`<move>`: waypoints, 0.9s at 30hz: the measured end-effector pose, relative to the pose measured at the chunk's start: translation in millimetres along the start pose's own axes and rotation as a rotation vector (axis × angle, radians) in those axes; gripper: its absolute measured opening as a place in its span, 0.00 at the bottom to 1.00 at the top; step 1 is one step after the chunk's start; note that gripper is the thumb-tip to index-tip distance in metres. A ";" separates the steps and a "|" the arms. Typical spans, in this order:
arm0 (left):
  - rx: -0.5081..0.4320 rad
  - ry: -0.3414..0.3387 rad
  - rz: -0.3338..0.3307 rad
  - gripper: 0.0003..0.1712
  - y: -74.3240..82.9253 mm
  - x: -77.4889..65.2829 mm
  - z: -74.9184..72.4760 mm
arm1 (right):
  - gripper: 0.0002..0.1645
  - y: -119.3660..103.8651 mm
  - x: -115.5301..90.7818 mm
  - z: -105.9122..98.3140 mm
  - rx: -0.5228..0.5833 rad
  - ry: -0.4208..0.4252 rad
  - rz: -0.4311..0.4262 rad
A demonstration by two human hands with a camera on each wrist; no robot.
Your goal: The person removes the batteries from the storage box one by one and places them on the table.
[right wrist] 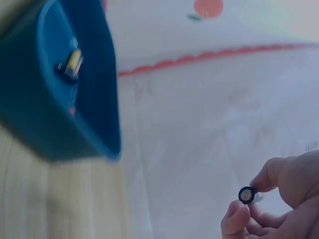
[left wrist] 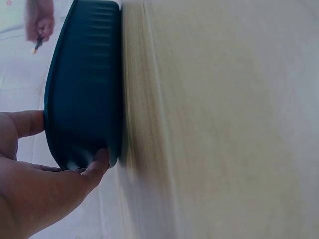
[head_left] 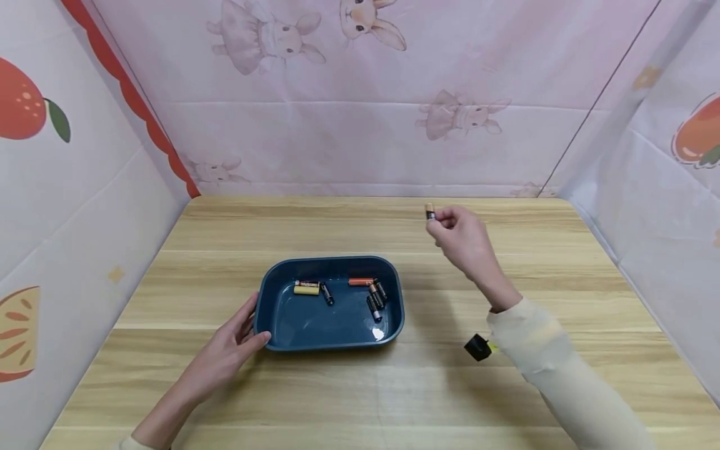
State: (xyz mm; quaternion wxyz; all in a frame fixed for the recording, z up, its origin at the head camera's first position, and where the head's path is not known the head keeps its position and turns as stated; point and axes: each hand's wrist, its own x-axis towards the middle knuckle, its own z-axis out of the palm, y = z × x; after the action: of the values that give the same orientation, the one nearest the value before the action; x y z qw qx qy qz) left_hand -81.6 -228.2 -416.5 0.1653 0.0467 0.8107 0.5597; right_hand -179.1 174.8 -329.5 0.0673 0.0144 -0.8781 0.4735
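Note:
A dark blue plastic basin (head_left: 329,345) stands on the wooden table with several batteries in it. On its left side lie a yellow battery (head_left: 306,290) and a black battery (head_left: 327,294); on its right side, an orange battery (head_left: 360,282) and several dark ones. My left hand (head_left: 227,347) grips the basin's left end, thumb at the near corner of the rim. Raised above the table to the right of the basin, my right hand (head_left: 464,240) pinches a black and copper battery (head_left: 430,211). One round end of this battery faces the right wrist camera.
A small black object (head_left: 478,347) with a yellow-green part lies on the table (head_left: 360,400) near my right sleeve. Cloth walls with rabbit and fruit prints enclose the table at the back and both sides.

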 end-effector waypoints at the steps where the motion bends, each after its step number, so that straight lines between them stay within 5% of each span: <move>1: 0.001 0.000 0.000 0.48 0.1 0.0 0.1 | 0.16 6.9 1.3 -2.1 0.010 0.007 0.007; 14: 0.006 -0.003 -0.004 0.48 0.2 0.4 -0.4 | 0.18 79.1 -1.8 25.2 0.066 -0.116 0.197; 27: 0.020 -0.012 0.005 0.50 -1.6 1.0 -1.5 | 0.18 101.5 -8.9 53.1 0.001 -0.042 0.234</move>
State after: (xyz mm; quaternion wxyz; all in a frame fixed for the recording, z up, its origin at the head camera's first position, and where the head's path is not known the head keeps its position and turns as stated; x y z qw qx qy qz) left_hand -82.8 -229.8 -417.7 0.1680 0.0537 0.8152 0.5517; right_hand -184.9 186.2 -443.7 -0.0070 -0.0781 -0.8749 0.4780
